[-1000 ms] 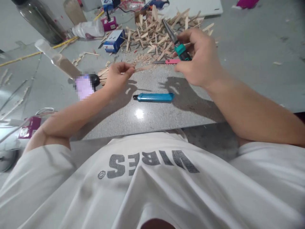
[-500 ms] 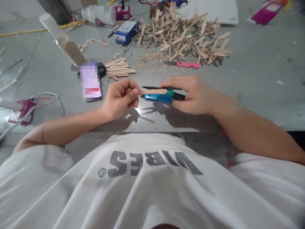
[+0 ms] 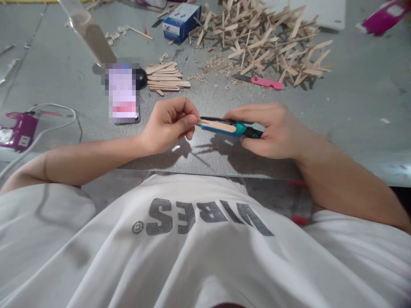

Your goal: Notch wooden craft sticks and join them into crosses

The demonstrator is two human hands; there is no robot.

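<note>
My left hand (image 3: 176,123) pinches the end of a flat wooden craft stick (image 3: 221,125) between thumb and fingertips; what lies under the fingers is hidden. The stick points right and overlaps a blue, teal and black stapler (image 3: 242,129). My right hand (image 3: 272,128) is wrapped around the stapler's rear end, and its two long parts now lie close together. The stapler's front tip reaches the left fingertips. Both hands hover above the table's near edge.
Beyond the hands lie a heap of crossed sticks (image 3: 257,38), a pink-handled folding knife (image 3: 266,82), a blue box (image 3: 181,23) and a pile of loose sticks (image 3: 167,78). A phone (image 3: 123,92) stands at left, near a purple power socket (image 3: 24,130) with a white cable.
The gap between the stapler's two parts has narrowed around the stick as my right hand squeezed. The view has shifted, so the table things sit higher in it.
</note>
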